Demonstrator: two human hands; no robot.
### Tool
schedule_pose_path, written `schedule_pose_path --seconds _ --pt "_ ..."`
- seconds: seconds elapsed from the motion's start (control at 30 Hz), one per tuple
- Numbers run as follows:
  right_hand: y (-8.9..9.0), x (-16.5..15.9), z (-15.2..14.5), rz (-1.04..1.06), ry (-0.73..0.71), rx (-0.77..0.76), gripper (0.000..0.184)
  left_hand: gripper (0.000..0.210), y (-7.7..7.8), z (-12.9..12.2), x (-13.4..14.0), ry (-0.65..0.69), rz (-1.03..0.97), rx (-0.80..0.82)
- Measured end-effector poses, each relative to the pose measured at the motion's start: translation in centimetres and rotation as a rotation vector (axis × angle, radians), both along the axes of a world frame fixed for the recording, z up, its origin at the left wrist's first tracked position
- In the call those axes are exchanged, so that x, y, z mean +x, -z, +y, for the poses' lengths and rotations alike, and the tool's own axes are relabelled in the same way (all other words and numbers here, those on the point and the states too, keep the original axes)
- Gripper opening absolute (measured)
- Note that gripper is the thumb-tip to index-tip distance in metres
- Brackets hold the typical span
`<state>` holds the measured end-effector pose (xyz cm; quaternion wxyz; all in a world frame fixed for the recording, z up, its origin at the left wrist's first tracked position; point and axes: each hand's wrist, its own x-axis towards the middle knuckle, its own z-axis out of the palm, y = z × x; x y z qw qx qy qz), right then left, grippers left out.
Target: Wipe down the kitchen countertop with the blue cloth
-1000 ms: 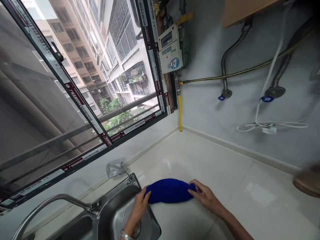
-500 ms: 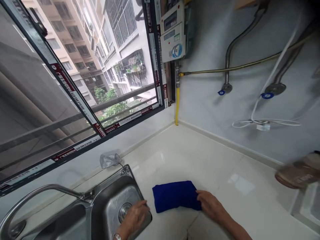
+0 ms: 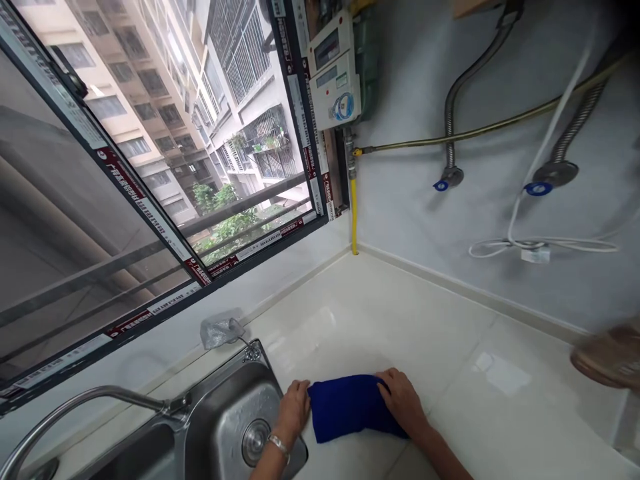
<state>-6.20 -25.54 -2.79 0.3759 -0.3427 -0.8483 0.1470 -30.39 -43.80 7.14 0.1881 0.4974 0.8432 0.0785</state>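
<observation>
Right beside the steel sink (image 3: pixel 227 417), a folded blue cloth (image 3: pixel 350 408) lies spread between the person's two hands, low over the pale surface (image 3: pixel 385 320) and apparently resting on it. The right hand (image 3: pixel 403 400) grasps the cloth by its upper right part, thumb on the near face and the other fingers over the top edge. The left hand (image 3: pixel 295 407) has its fingertips at the upper left corner of the cloth; whether they pinch it or only touch it, I cannot tell. A silvery bracelet (image 3: pixel 279 448) circles the left wrist, which passes over the sink's right edge. At the far left, a curved faucet (image 3: pixel 95 393) arches over the sink, and a crumpled clear plastic bag (image 3: pixel 220 332) sits behind the far rim, near the wall. Well apart, at the right edge of view, is a blurred brown object (image 3: pixel 605 357).
</observation>
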Motion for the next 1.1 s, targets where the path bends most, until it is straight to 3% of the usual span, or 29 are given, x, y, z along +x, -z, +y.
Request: schedule_pose_path --seconds 0.23,0.33,0.4,0.53,0.7,0.8,0.87,0.93,1.1 --pt "-1.5 2.2 -1.2 0.144 -0.071 0.030 0.033 0.028 -0.6 0.4 0.5 -0.004 -0.014 0.059" --pt "-3.3 2.5 -1.3 0.176 -0.078 -0.077 0.035 0.021 -0.8 0.7 0.7 -0.036 -0.022 0.086" --pt "-5.4 2.4 -0.6 0.188 -0.100 -0.219 0.038 0.017 -1.7 1.0 0.3 -0.053 -0.031 0.142" --pt "-11.7 1.3 2.7 0.313 -0.106 -0.439 0.041 0.018 -6.3 2.9 -1.9 -0.106 -0.005 0.367" --pt "-20.3 -1.3 6.8 0.566 -0.061 -0.448 0.042 0.022 -13.9 6.3 -4.0 -0.100 0.071 0.690" --pt "-22.8 -1.9 7.3 0.671 -0.090 -0.421 0.041 0.023 -15.8 6.6 -4.1 -0.072 0.093 0.790" --pt "-22.3 -1.5 6.9 0.663 -0.093 -0.432 0.041 0.023 -15.3 5.8 -4.0 -0.039 0.083 0.792" --pt "-19.8 -0.5 5.9 0.585 -0.093 -0.476 0.043 0.024 -13.4 4.2 -3.6 0.009 0.048 0.737" --pt "-9.0 3.9 0.9 0.301 -0.147 -0.579 0.042 0.019 -5.8 -2.5 -1.1 0.125 -0.111 0.452"
